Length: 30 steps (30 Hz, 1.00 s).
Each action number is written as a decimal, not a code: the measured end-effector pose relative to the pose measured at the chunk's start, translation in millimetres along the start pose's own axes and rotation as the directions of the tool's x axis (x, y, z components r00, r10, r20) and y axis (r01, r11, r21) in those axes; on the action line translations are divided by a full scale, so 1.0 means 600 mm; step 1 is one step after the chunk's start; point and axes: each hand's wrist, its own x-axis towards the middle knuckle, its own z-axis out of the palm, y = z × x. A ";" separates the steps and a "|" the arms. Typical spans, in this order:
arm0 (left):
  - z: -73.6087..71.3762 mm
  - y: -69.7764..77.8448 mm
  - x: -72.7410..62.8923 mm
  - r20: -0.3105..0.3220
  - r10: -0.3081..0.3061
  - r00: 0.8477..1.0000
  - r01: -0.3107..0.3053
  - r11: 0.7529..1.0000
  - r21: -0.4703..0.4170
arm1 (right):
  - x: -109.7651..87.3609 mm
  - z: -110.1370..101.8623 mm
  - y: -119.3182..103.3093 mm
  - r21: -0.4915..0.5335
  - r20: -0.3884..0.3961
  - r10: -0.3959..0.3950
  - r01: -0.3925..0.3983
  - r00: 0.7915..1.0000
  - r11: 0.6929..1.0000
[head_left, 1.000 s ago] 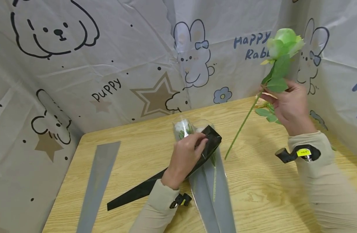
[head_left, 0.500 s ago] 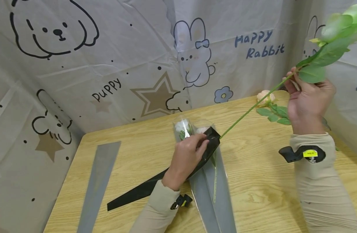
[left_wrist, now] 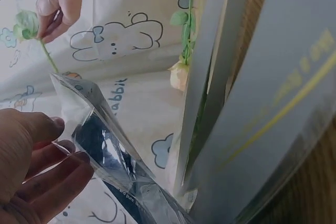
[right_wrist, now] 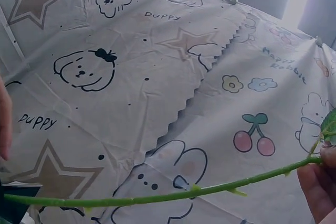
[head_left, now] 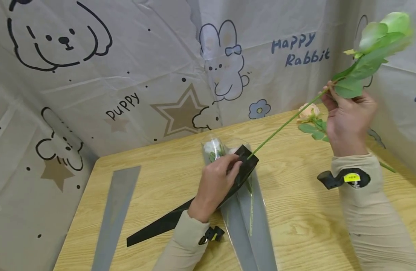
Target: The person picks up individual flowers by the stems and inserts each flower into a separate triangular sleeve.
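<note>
My right hand (head_left: 350, 116) pinches the stem of a pale green artificial rose (head_left: 386, 34) just below its leaves, up at the right. Its long stem (right_wrist: 157, 198) slants down leftward, and the tip lies at the mouth of a black flower sleeve (head_left: 160, 224). Thumb and fingers of my left hand (head_left: 217, 180) pinch that sleeve near its top edge. In the left wrist view the clear front of the sleeve (left_wrist: 113, 140) bulges apart from its dark back. Beneath it lie two grey sleeves (head_left: 259, 226), one showing a white rose (head_left: 213, 146) under clear film.
Another grey sleeve (head_left: 116, 210) lies flat on the wooden table (head_left: 160, 162) at the left. A peach rose (head_left: 308, 113) with leaves rests at the back right, partly behind my right hand. Printed cloth (head_left: 153, 75) walls the table's back and sides.
My right hand first moved right and up, tilting the green rose, then slightly back left. The stem's tip came from beside the black sleeve to its mouth. My left hand stayed put.
</note>
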 end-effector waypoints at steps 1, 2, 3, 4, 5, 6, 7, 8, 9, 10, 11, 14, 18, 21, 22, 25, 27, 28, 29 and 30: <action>-0.001 0.000 0.000 -0.005 0.000 1.000 0.000 1.000 -0.003 | -0.003 -0.001 0.003 -0.017 0.011 0.013 -0.013 1.000 1.000; -0.001 0.001 0.001 -0.007 -0.001 1.000 0.001 1.000 -0.006 | -0.006 -0.002 0.006 -0.038 0.023 0.026 -0.025 0.999 0.999; -0.001 0.001 0.002 -0.010 -0.001 1.000 0.001 1.000 -0.009 | -0.009 -0.002 0.010 -0.063 0.034 0.038 -0.036 0.999 0.997; -0.001 0.001 0.003 -0.012 -0.002 1.000 0.002 1.000 -0.011 | -0.013 -0.004 0.014 -0.088 0.049 0.047 -0.043 0.998 0.995; -0.001 0.001 0.004 -0.013 -0.005 1.000 0.004 1.000 -0.013 | -0.017 -0.005 0.017 -0.112 0.063 0.057 -0.050 0.996 0.992; -0.001 0.001 0.004 -0.014 -0.007 1.000 0.006 1.000 -0.015 | -0.021 -0.006 0.021 -0.137 0.075 0.067 -0.056 0.995 0.989; -0.001 0.001 0.005 -0.013 -0.009 1.000 0.009 1.000 -0.015 | -0.026 -0.008 0.025 -0.153 0.086 0.078 -0.064 0.993 0.986; -0.001 0.001 0.006 -0.013 -0.012 1.000 0.012 1.000 -0.016 | -0.030 -0.009 0.028 -0.169 0.099 0.087 -0.069 0.991 0.983; -0.001 0.001 0.006 -0.013 -0.013 1.000 0.013 1.000 -0.017 | -0.034 -0.011 0.032 -0.181 0.113 0.098 -0.076 0.989 0.980; -0.001 0.001 0.006 -0.012 -0.015 1.000 0.015 1.000 -0.018 | -0.039 -0.014 0.036 -0.195 0.127 0.107 -0.081 0.986 0.977; -0.002 0.001 0.006 -0.013 -0.015 1.000 0.015 1.000 -0.017 | -0.043 -0.016 0.040 -0.210 0.141 0.114 -0.083 0.983 0.974; -0.003 0.001 0.007 -0.014 -0.015 1.000 0.015 1.000 -0.016 | -0.056 -0.021 0.052 -0.262 0.178 0.151 -0.101 0.972 0.960; -0.005 0.002 0.006 -0.020 -0.017 1.000 0.017 1.000 -0.013 | -0.074 -0.025 0.068 -0.329 0.221 0.192 -0.112 0.956 0.938; -0.007 0.002 0.004 -0.027 -0.018 0.999 0.018 1.000 -0.008 | -0.088 -0.027 0.077 -0.382 0.246 0.207 -0.101 0.947 0.918; -0.007 0.002 0.003 -0.030 -0.018 0.999 0.018 1.000 -0.007 | -0.092 -0.027 0.080 -0.395 0.252 0.214 -0.101 0.944 0.913; -0.008 0.001 0.003 -0.037 -0.016 0.999 0.016 1.000 -0.001 | -0.105 -0.030 0.087 -0.421 0.262 0.236 -0.109 0.936 0.900; -0.008 0.001 0.003 -0.046 -0.014 0.999 0.015 1.000 0.003 | -0.111 -0.032 0.091 -0.433 0.269 0.254 -0.119 0.929 0.894; -0.008 0.001 0.003 -0.051 -0.014 0.999 0.014 1.000 0.004 | -0.114 -0.033 0.093 -0.435 0.275 0.265 -0.127 0.924 0.891; -0.009 0.002 0.003 -0.056 -0.012 0.998 0.013 1.000 0.006 | -0.117 -0.035 0.095 -0.440 0.280 0.276 -0.132 0.920 0.888; -0.009 0.002 0.002 -0.060 -0.012 0.998 0.012 1.000 0.007 | -0.121 -0.036 0.098 -0.445 0.284 0.286 -0.138 0.915 0.885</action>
